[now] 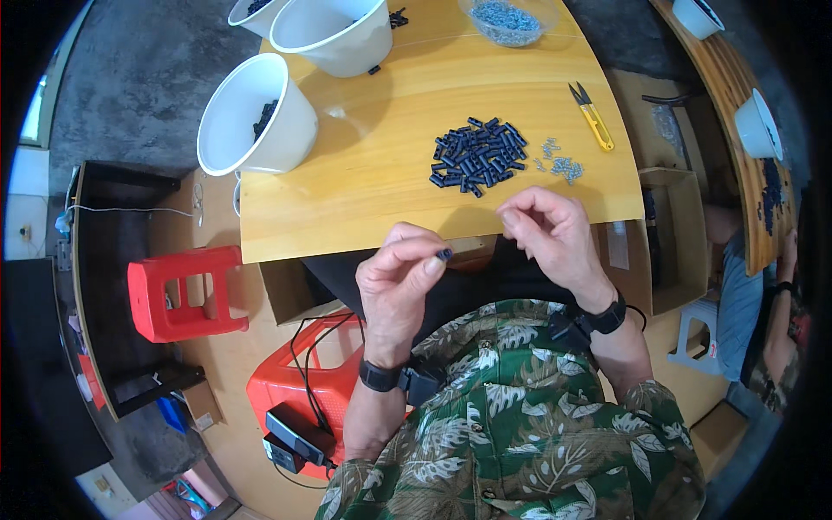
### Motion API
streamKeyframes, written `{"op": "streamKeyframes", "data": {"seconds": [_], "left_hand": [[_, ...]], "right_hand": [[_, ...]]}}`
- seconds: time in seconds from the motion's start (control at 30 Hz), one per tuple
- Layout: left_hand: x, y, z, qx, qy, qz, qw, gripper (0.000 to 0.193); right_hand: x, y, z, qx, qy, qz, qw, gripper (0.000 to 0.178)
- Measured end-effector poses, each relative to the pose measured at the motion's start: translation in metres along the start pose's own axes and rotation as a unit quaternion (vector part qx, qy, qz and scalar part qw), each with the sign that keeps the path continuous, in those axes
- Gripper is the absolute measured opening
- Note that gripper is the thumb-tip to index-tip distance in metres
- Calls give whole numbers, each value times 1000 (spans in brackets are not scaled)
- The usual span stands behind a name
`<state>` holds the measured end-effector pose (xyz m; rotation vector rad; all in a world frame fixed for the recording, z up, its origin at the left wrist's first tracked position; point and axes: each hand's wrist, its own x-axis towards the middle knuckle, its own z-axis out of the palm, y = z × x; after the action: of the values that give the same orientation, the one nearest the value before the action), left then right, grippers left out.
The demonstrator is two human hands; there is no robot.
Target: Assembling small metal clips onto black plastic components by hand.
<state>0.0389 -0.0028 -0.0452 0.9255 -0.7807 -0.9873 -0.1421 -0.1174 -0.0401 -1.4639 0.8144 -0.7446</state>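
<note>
Near the table's front edge, my left hand [394, 282] is closed in a pinch on a small black plastic sleeve [444, 255], whose end sticks out between thumb and forefinger. My right hand [559, 243] is apart from it on the right, thumb and fingertips drawn together. Whatever lies between those fingertips, if anything, is too small to tell. Beyond both hands a pile of black plastic sleeves [478, 156] lies on the wooden table [390, 191]. Beside the pile, just past my right hand, is a scatter of small silvery screws [568, 168].
Yellow-handled thread snips [594, 121] lie at the table's right edge. White buckets [299, 121] stand at the left and a clear bowl of screws [507, 24] at the back. Red stools [186, 295] are on the left. Another person's arm [780, 321] is at a table on the right.
</note>
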Motion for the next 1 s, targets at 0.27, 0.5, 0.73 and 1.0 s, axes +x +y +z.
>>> {"op": "streamKeyframes", "data": {"seconds": [0.27,0.5,0.73,1.0], "left_hand": [[-12,16,25,240,-14,33,970,14],[-20,10,37,410,-7,111,905,21],[-15,2,39,487,-46,175,855,26],[-17,4,38,465,-17,150,872,23]], "right_hand": [[-29,-39,18,34,-67,-25,997,5],[-32,-25,21,-65,-24,-66,995,10],[-31,-16,15,-104,-12,-105,989,12],[0,-6,-19,-344,198,-180,900,6]]}}
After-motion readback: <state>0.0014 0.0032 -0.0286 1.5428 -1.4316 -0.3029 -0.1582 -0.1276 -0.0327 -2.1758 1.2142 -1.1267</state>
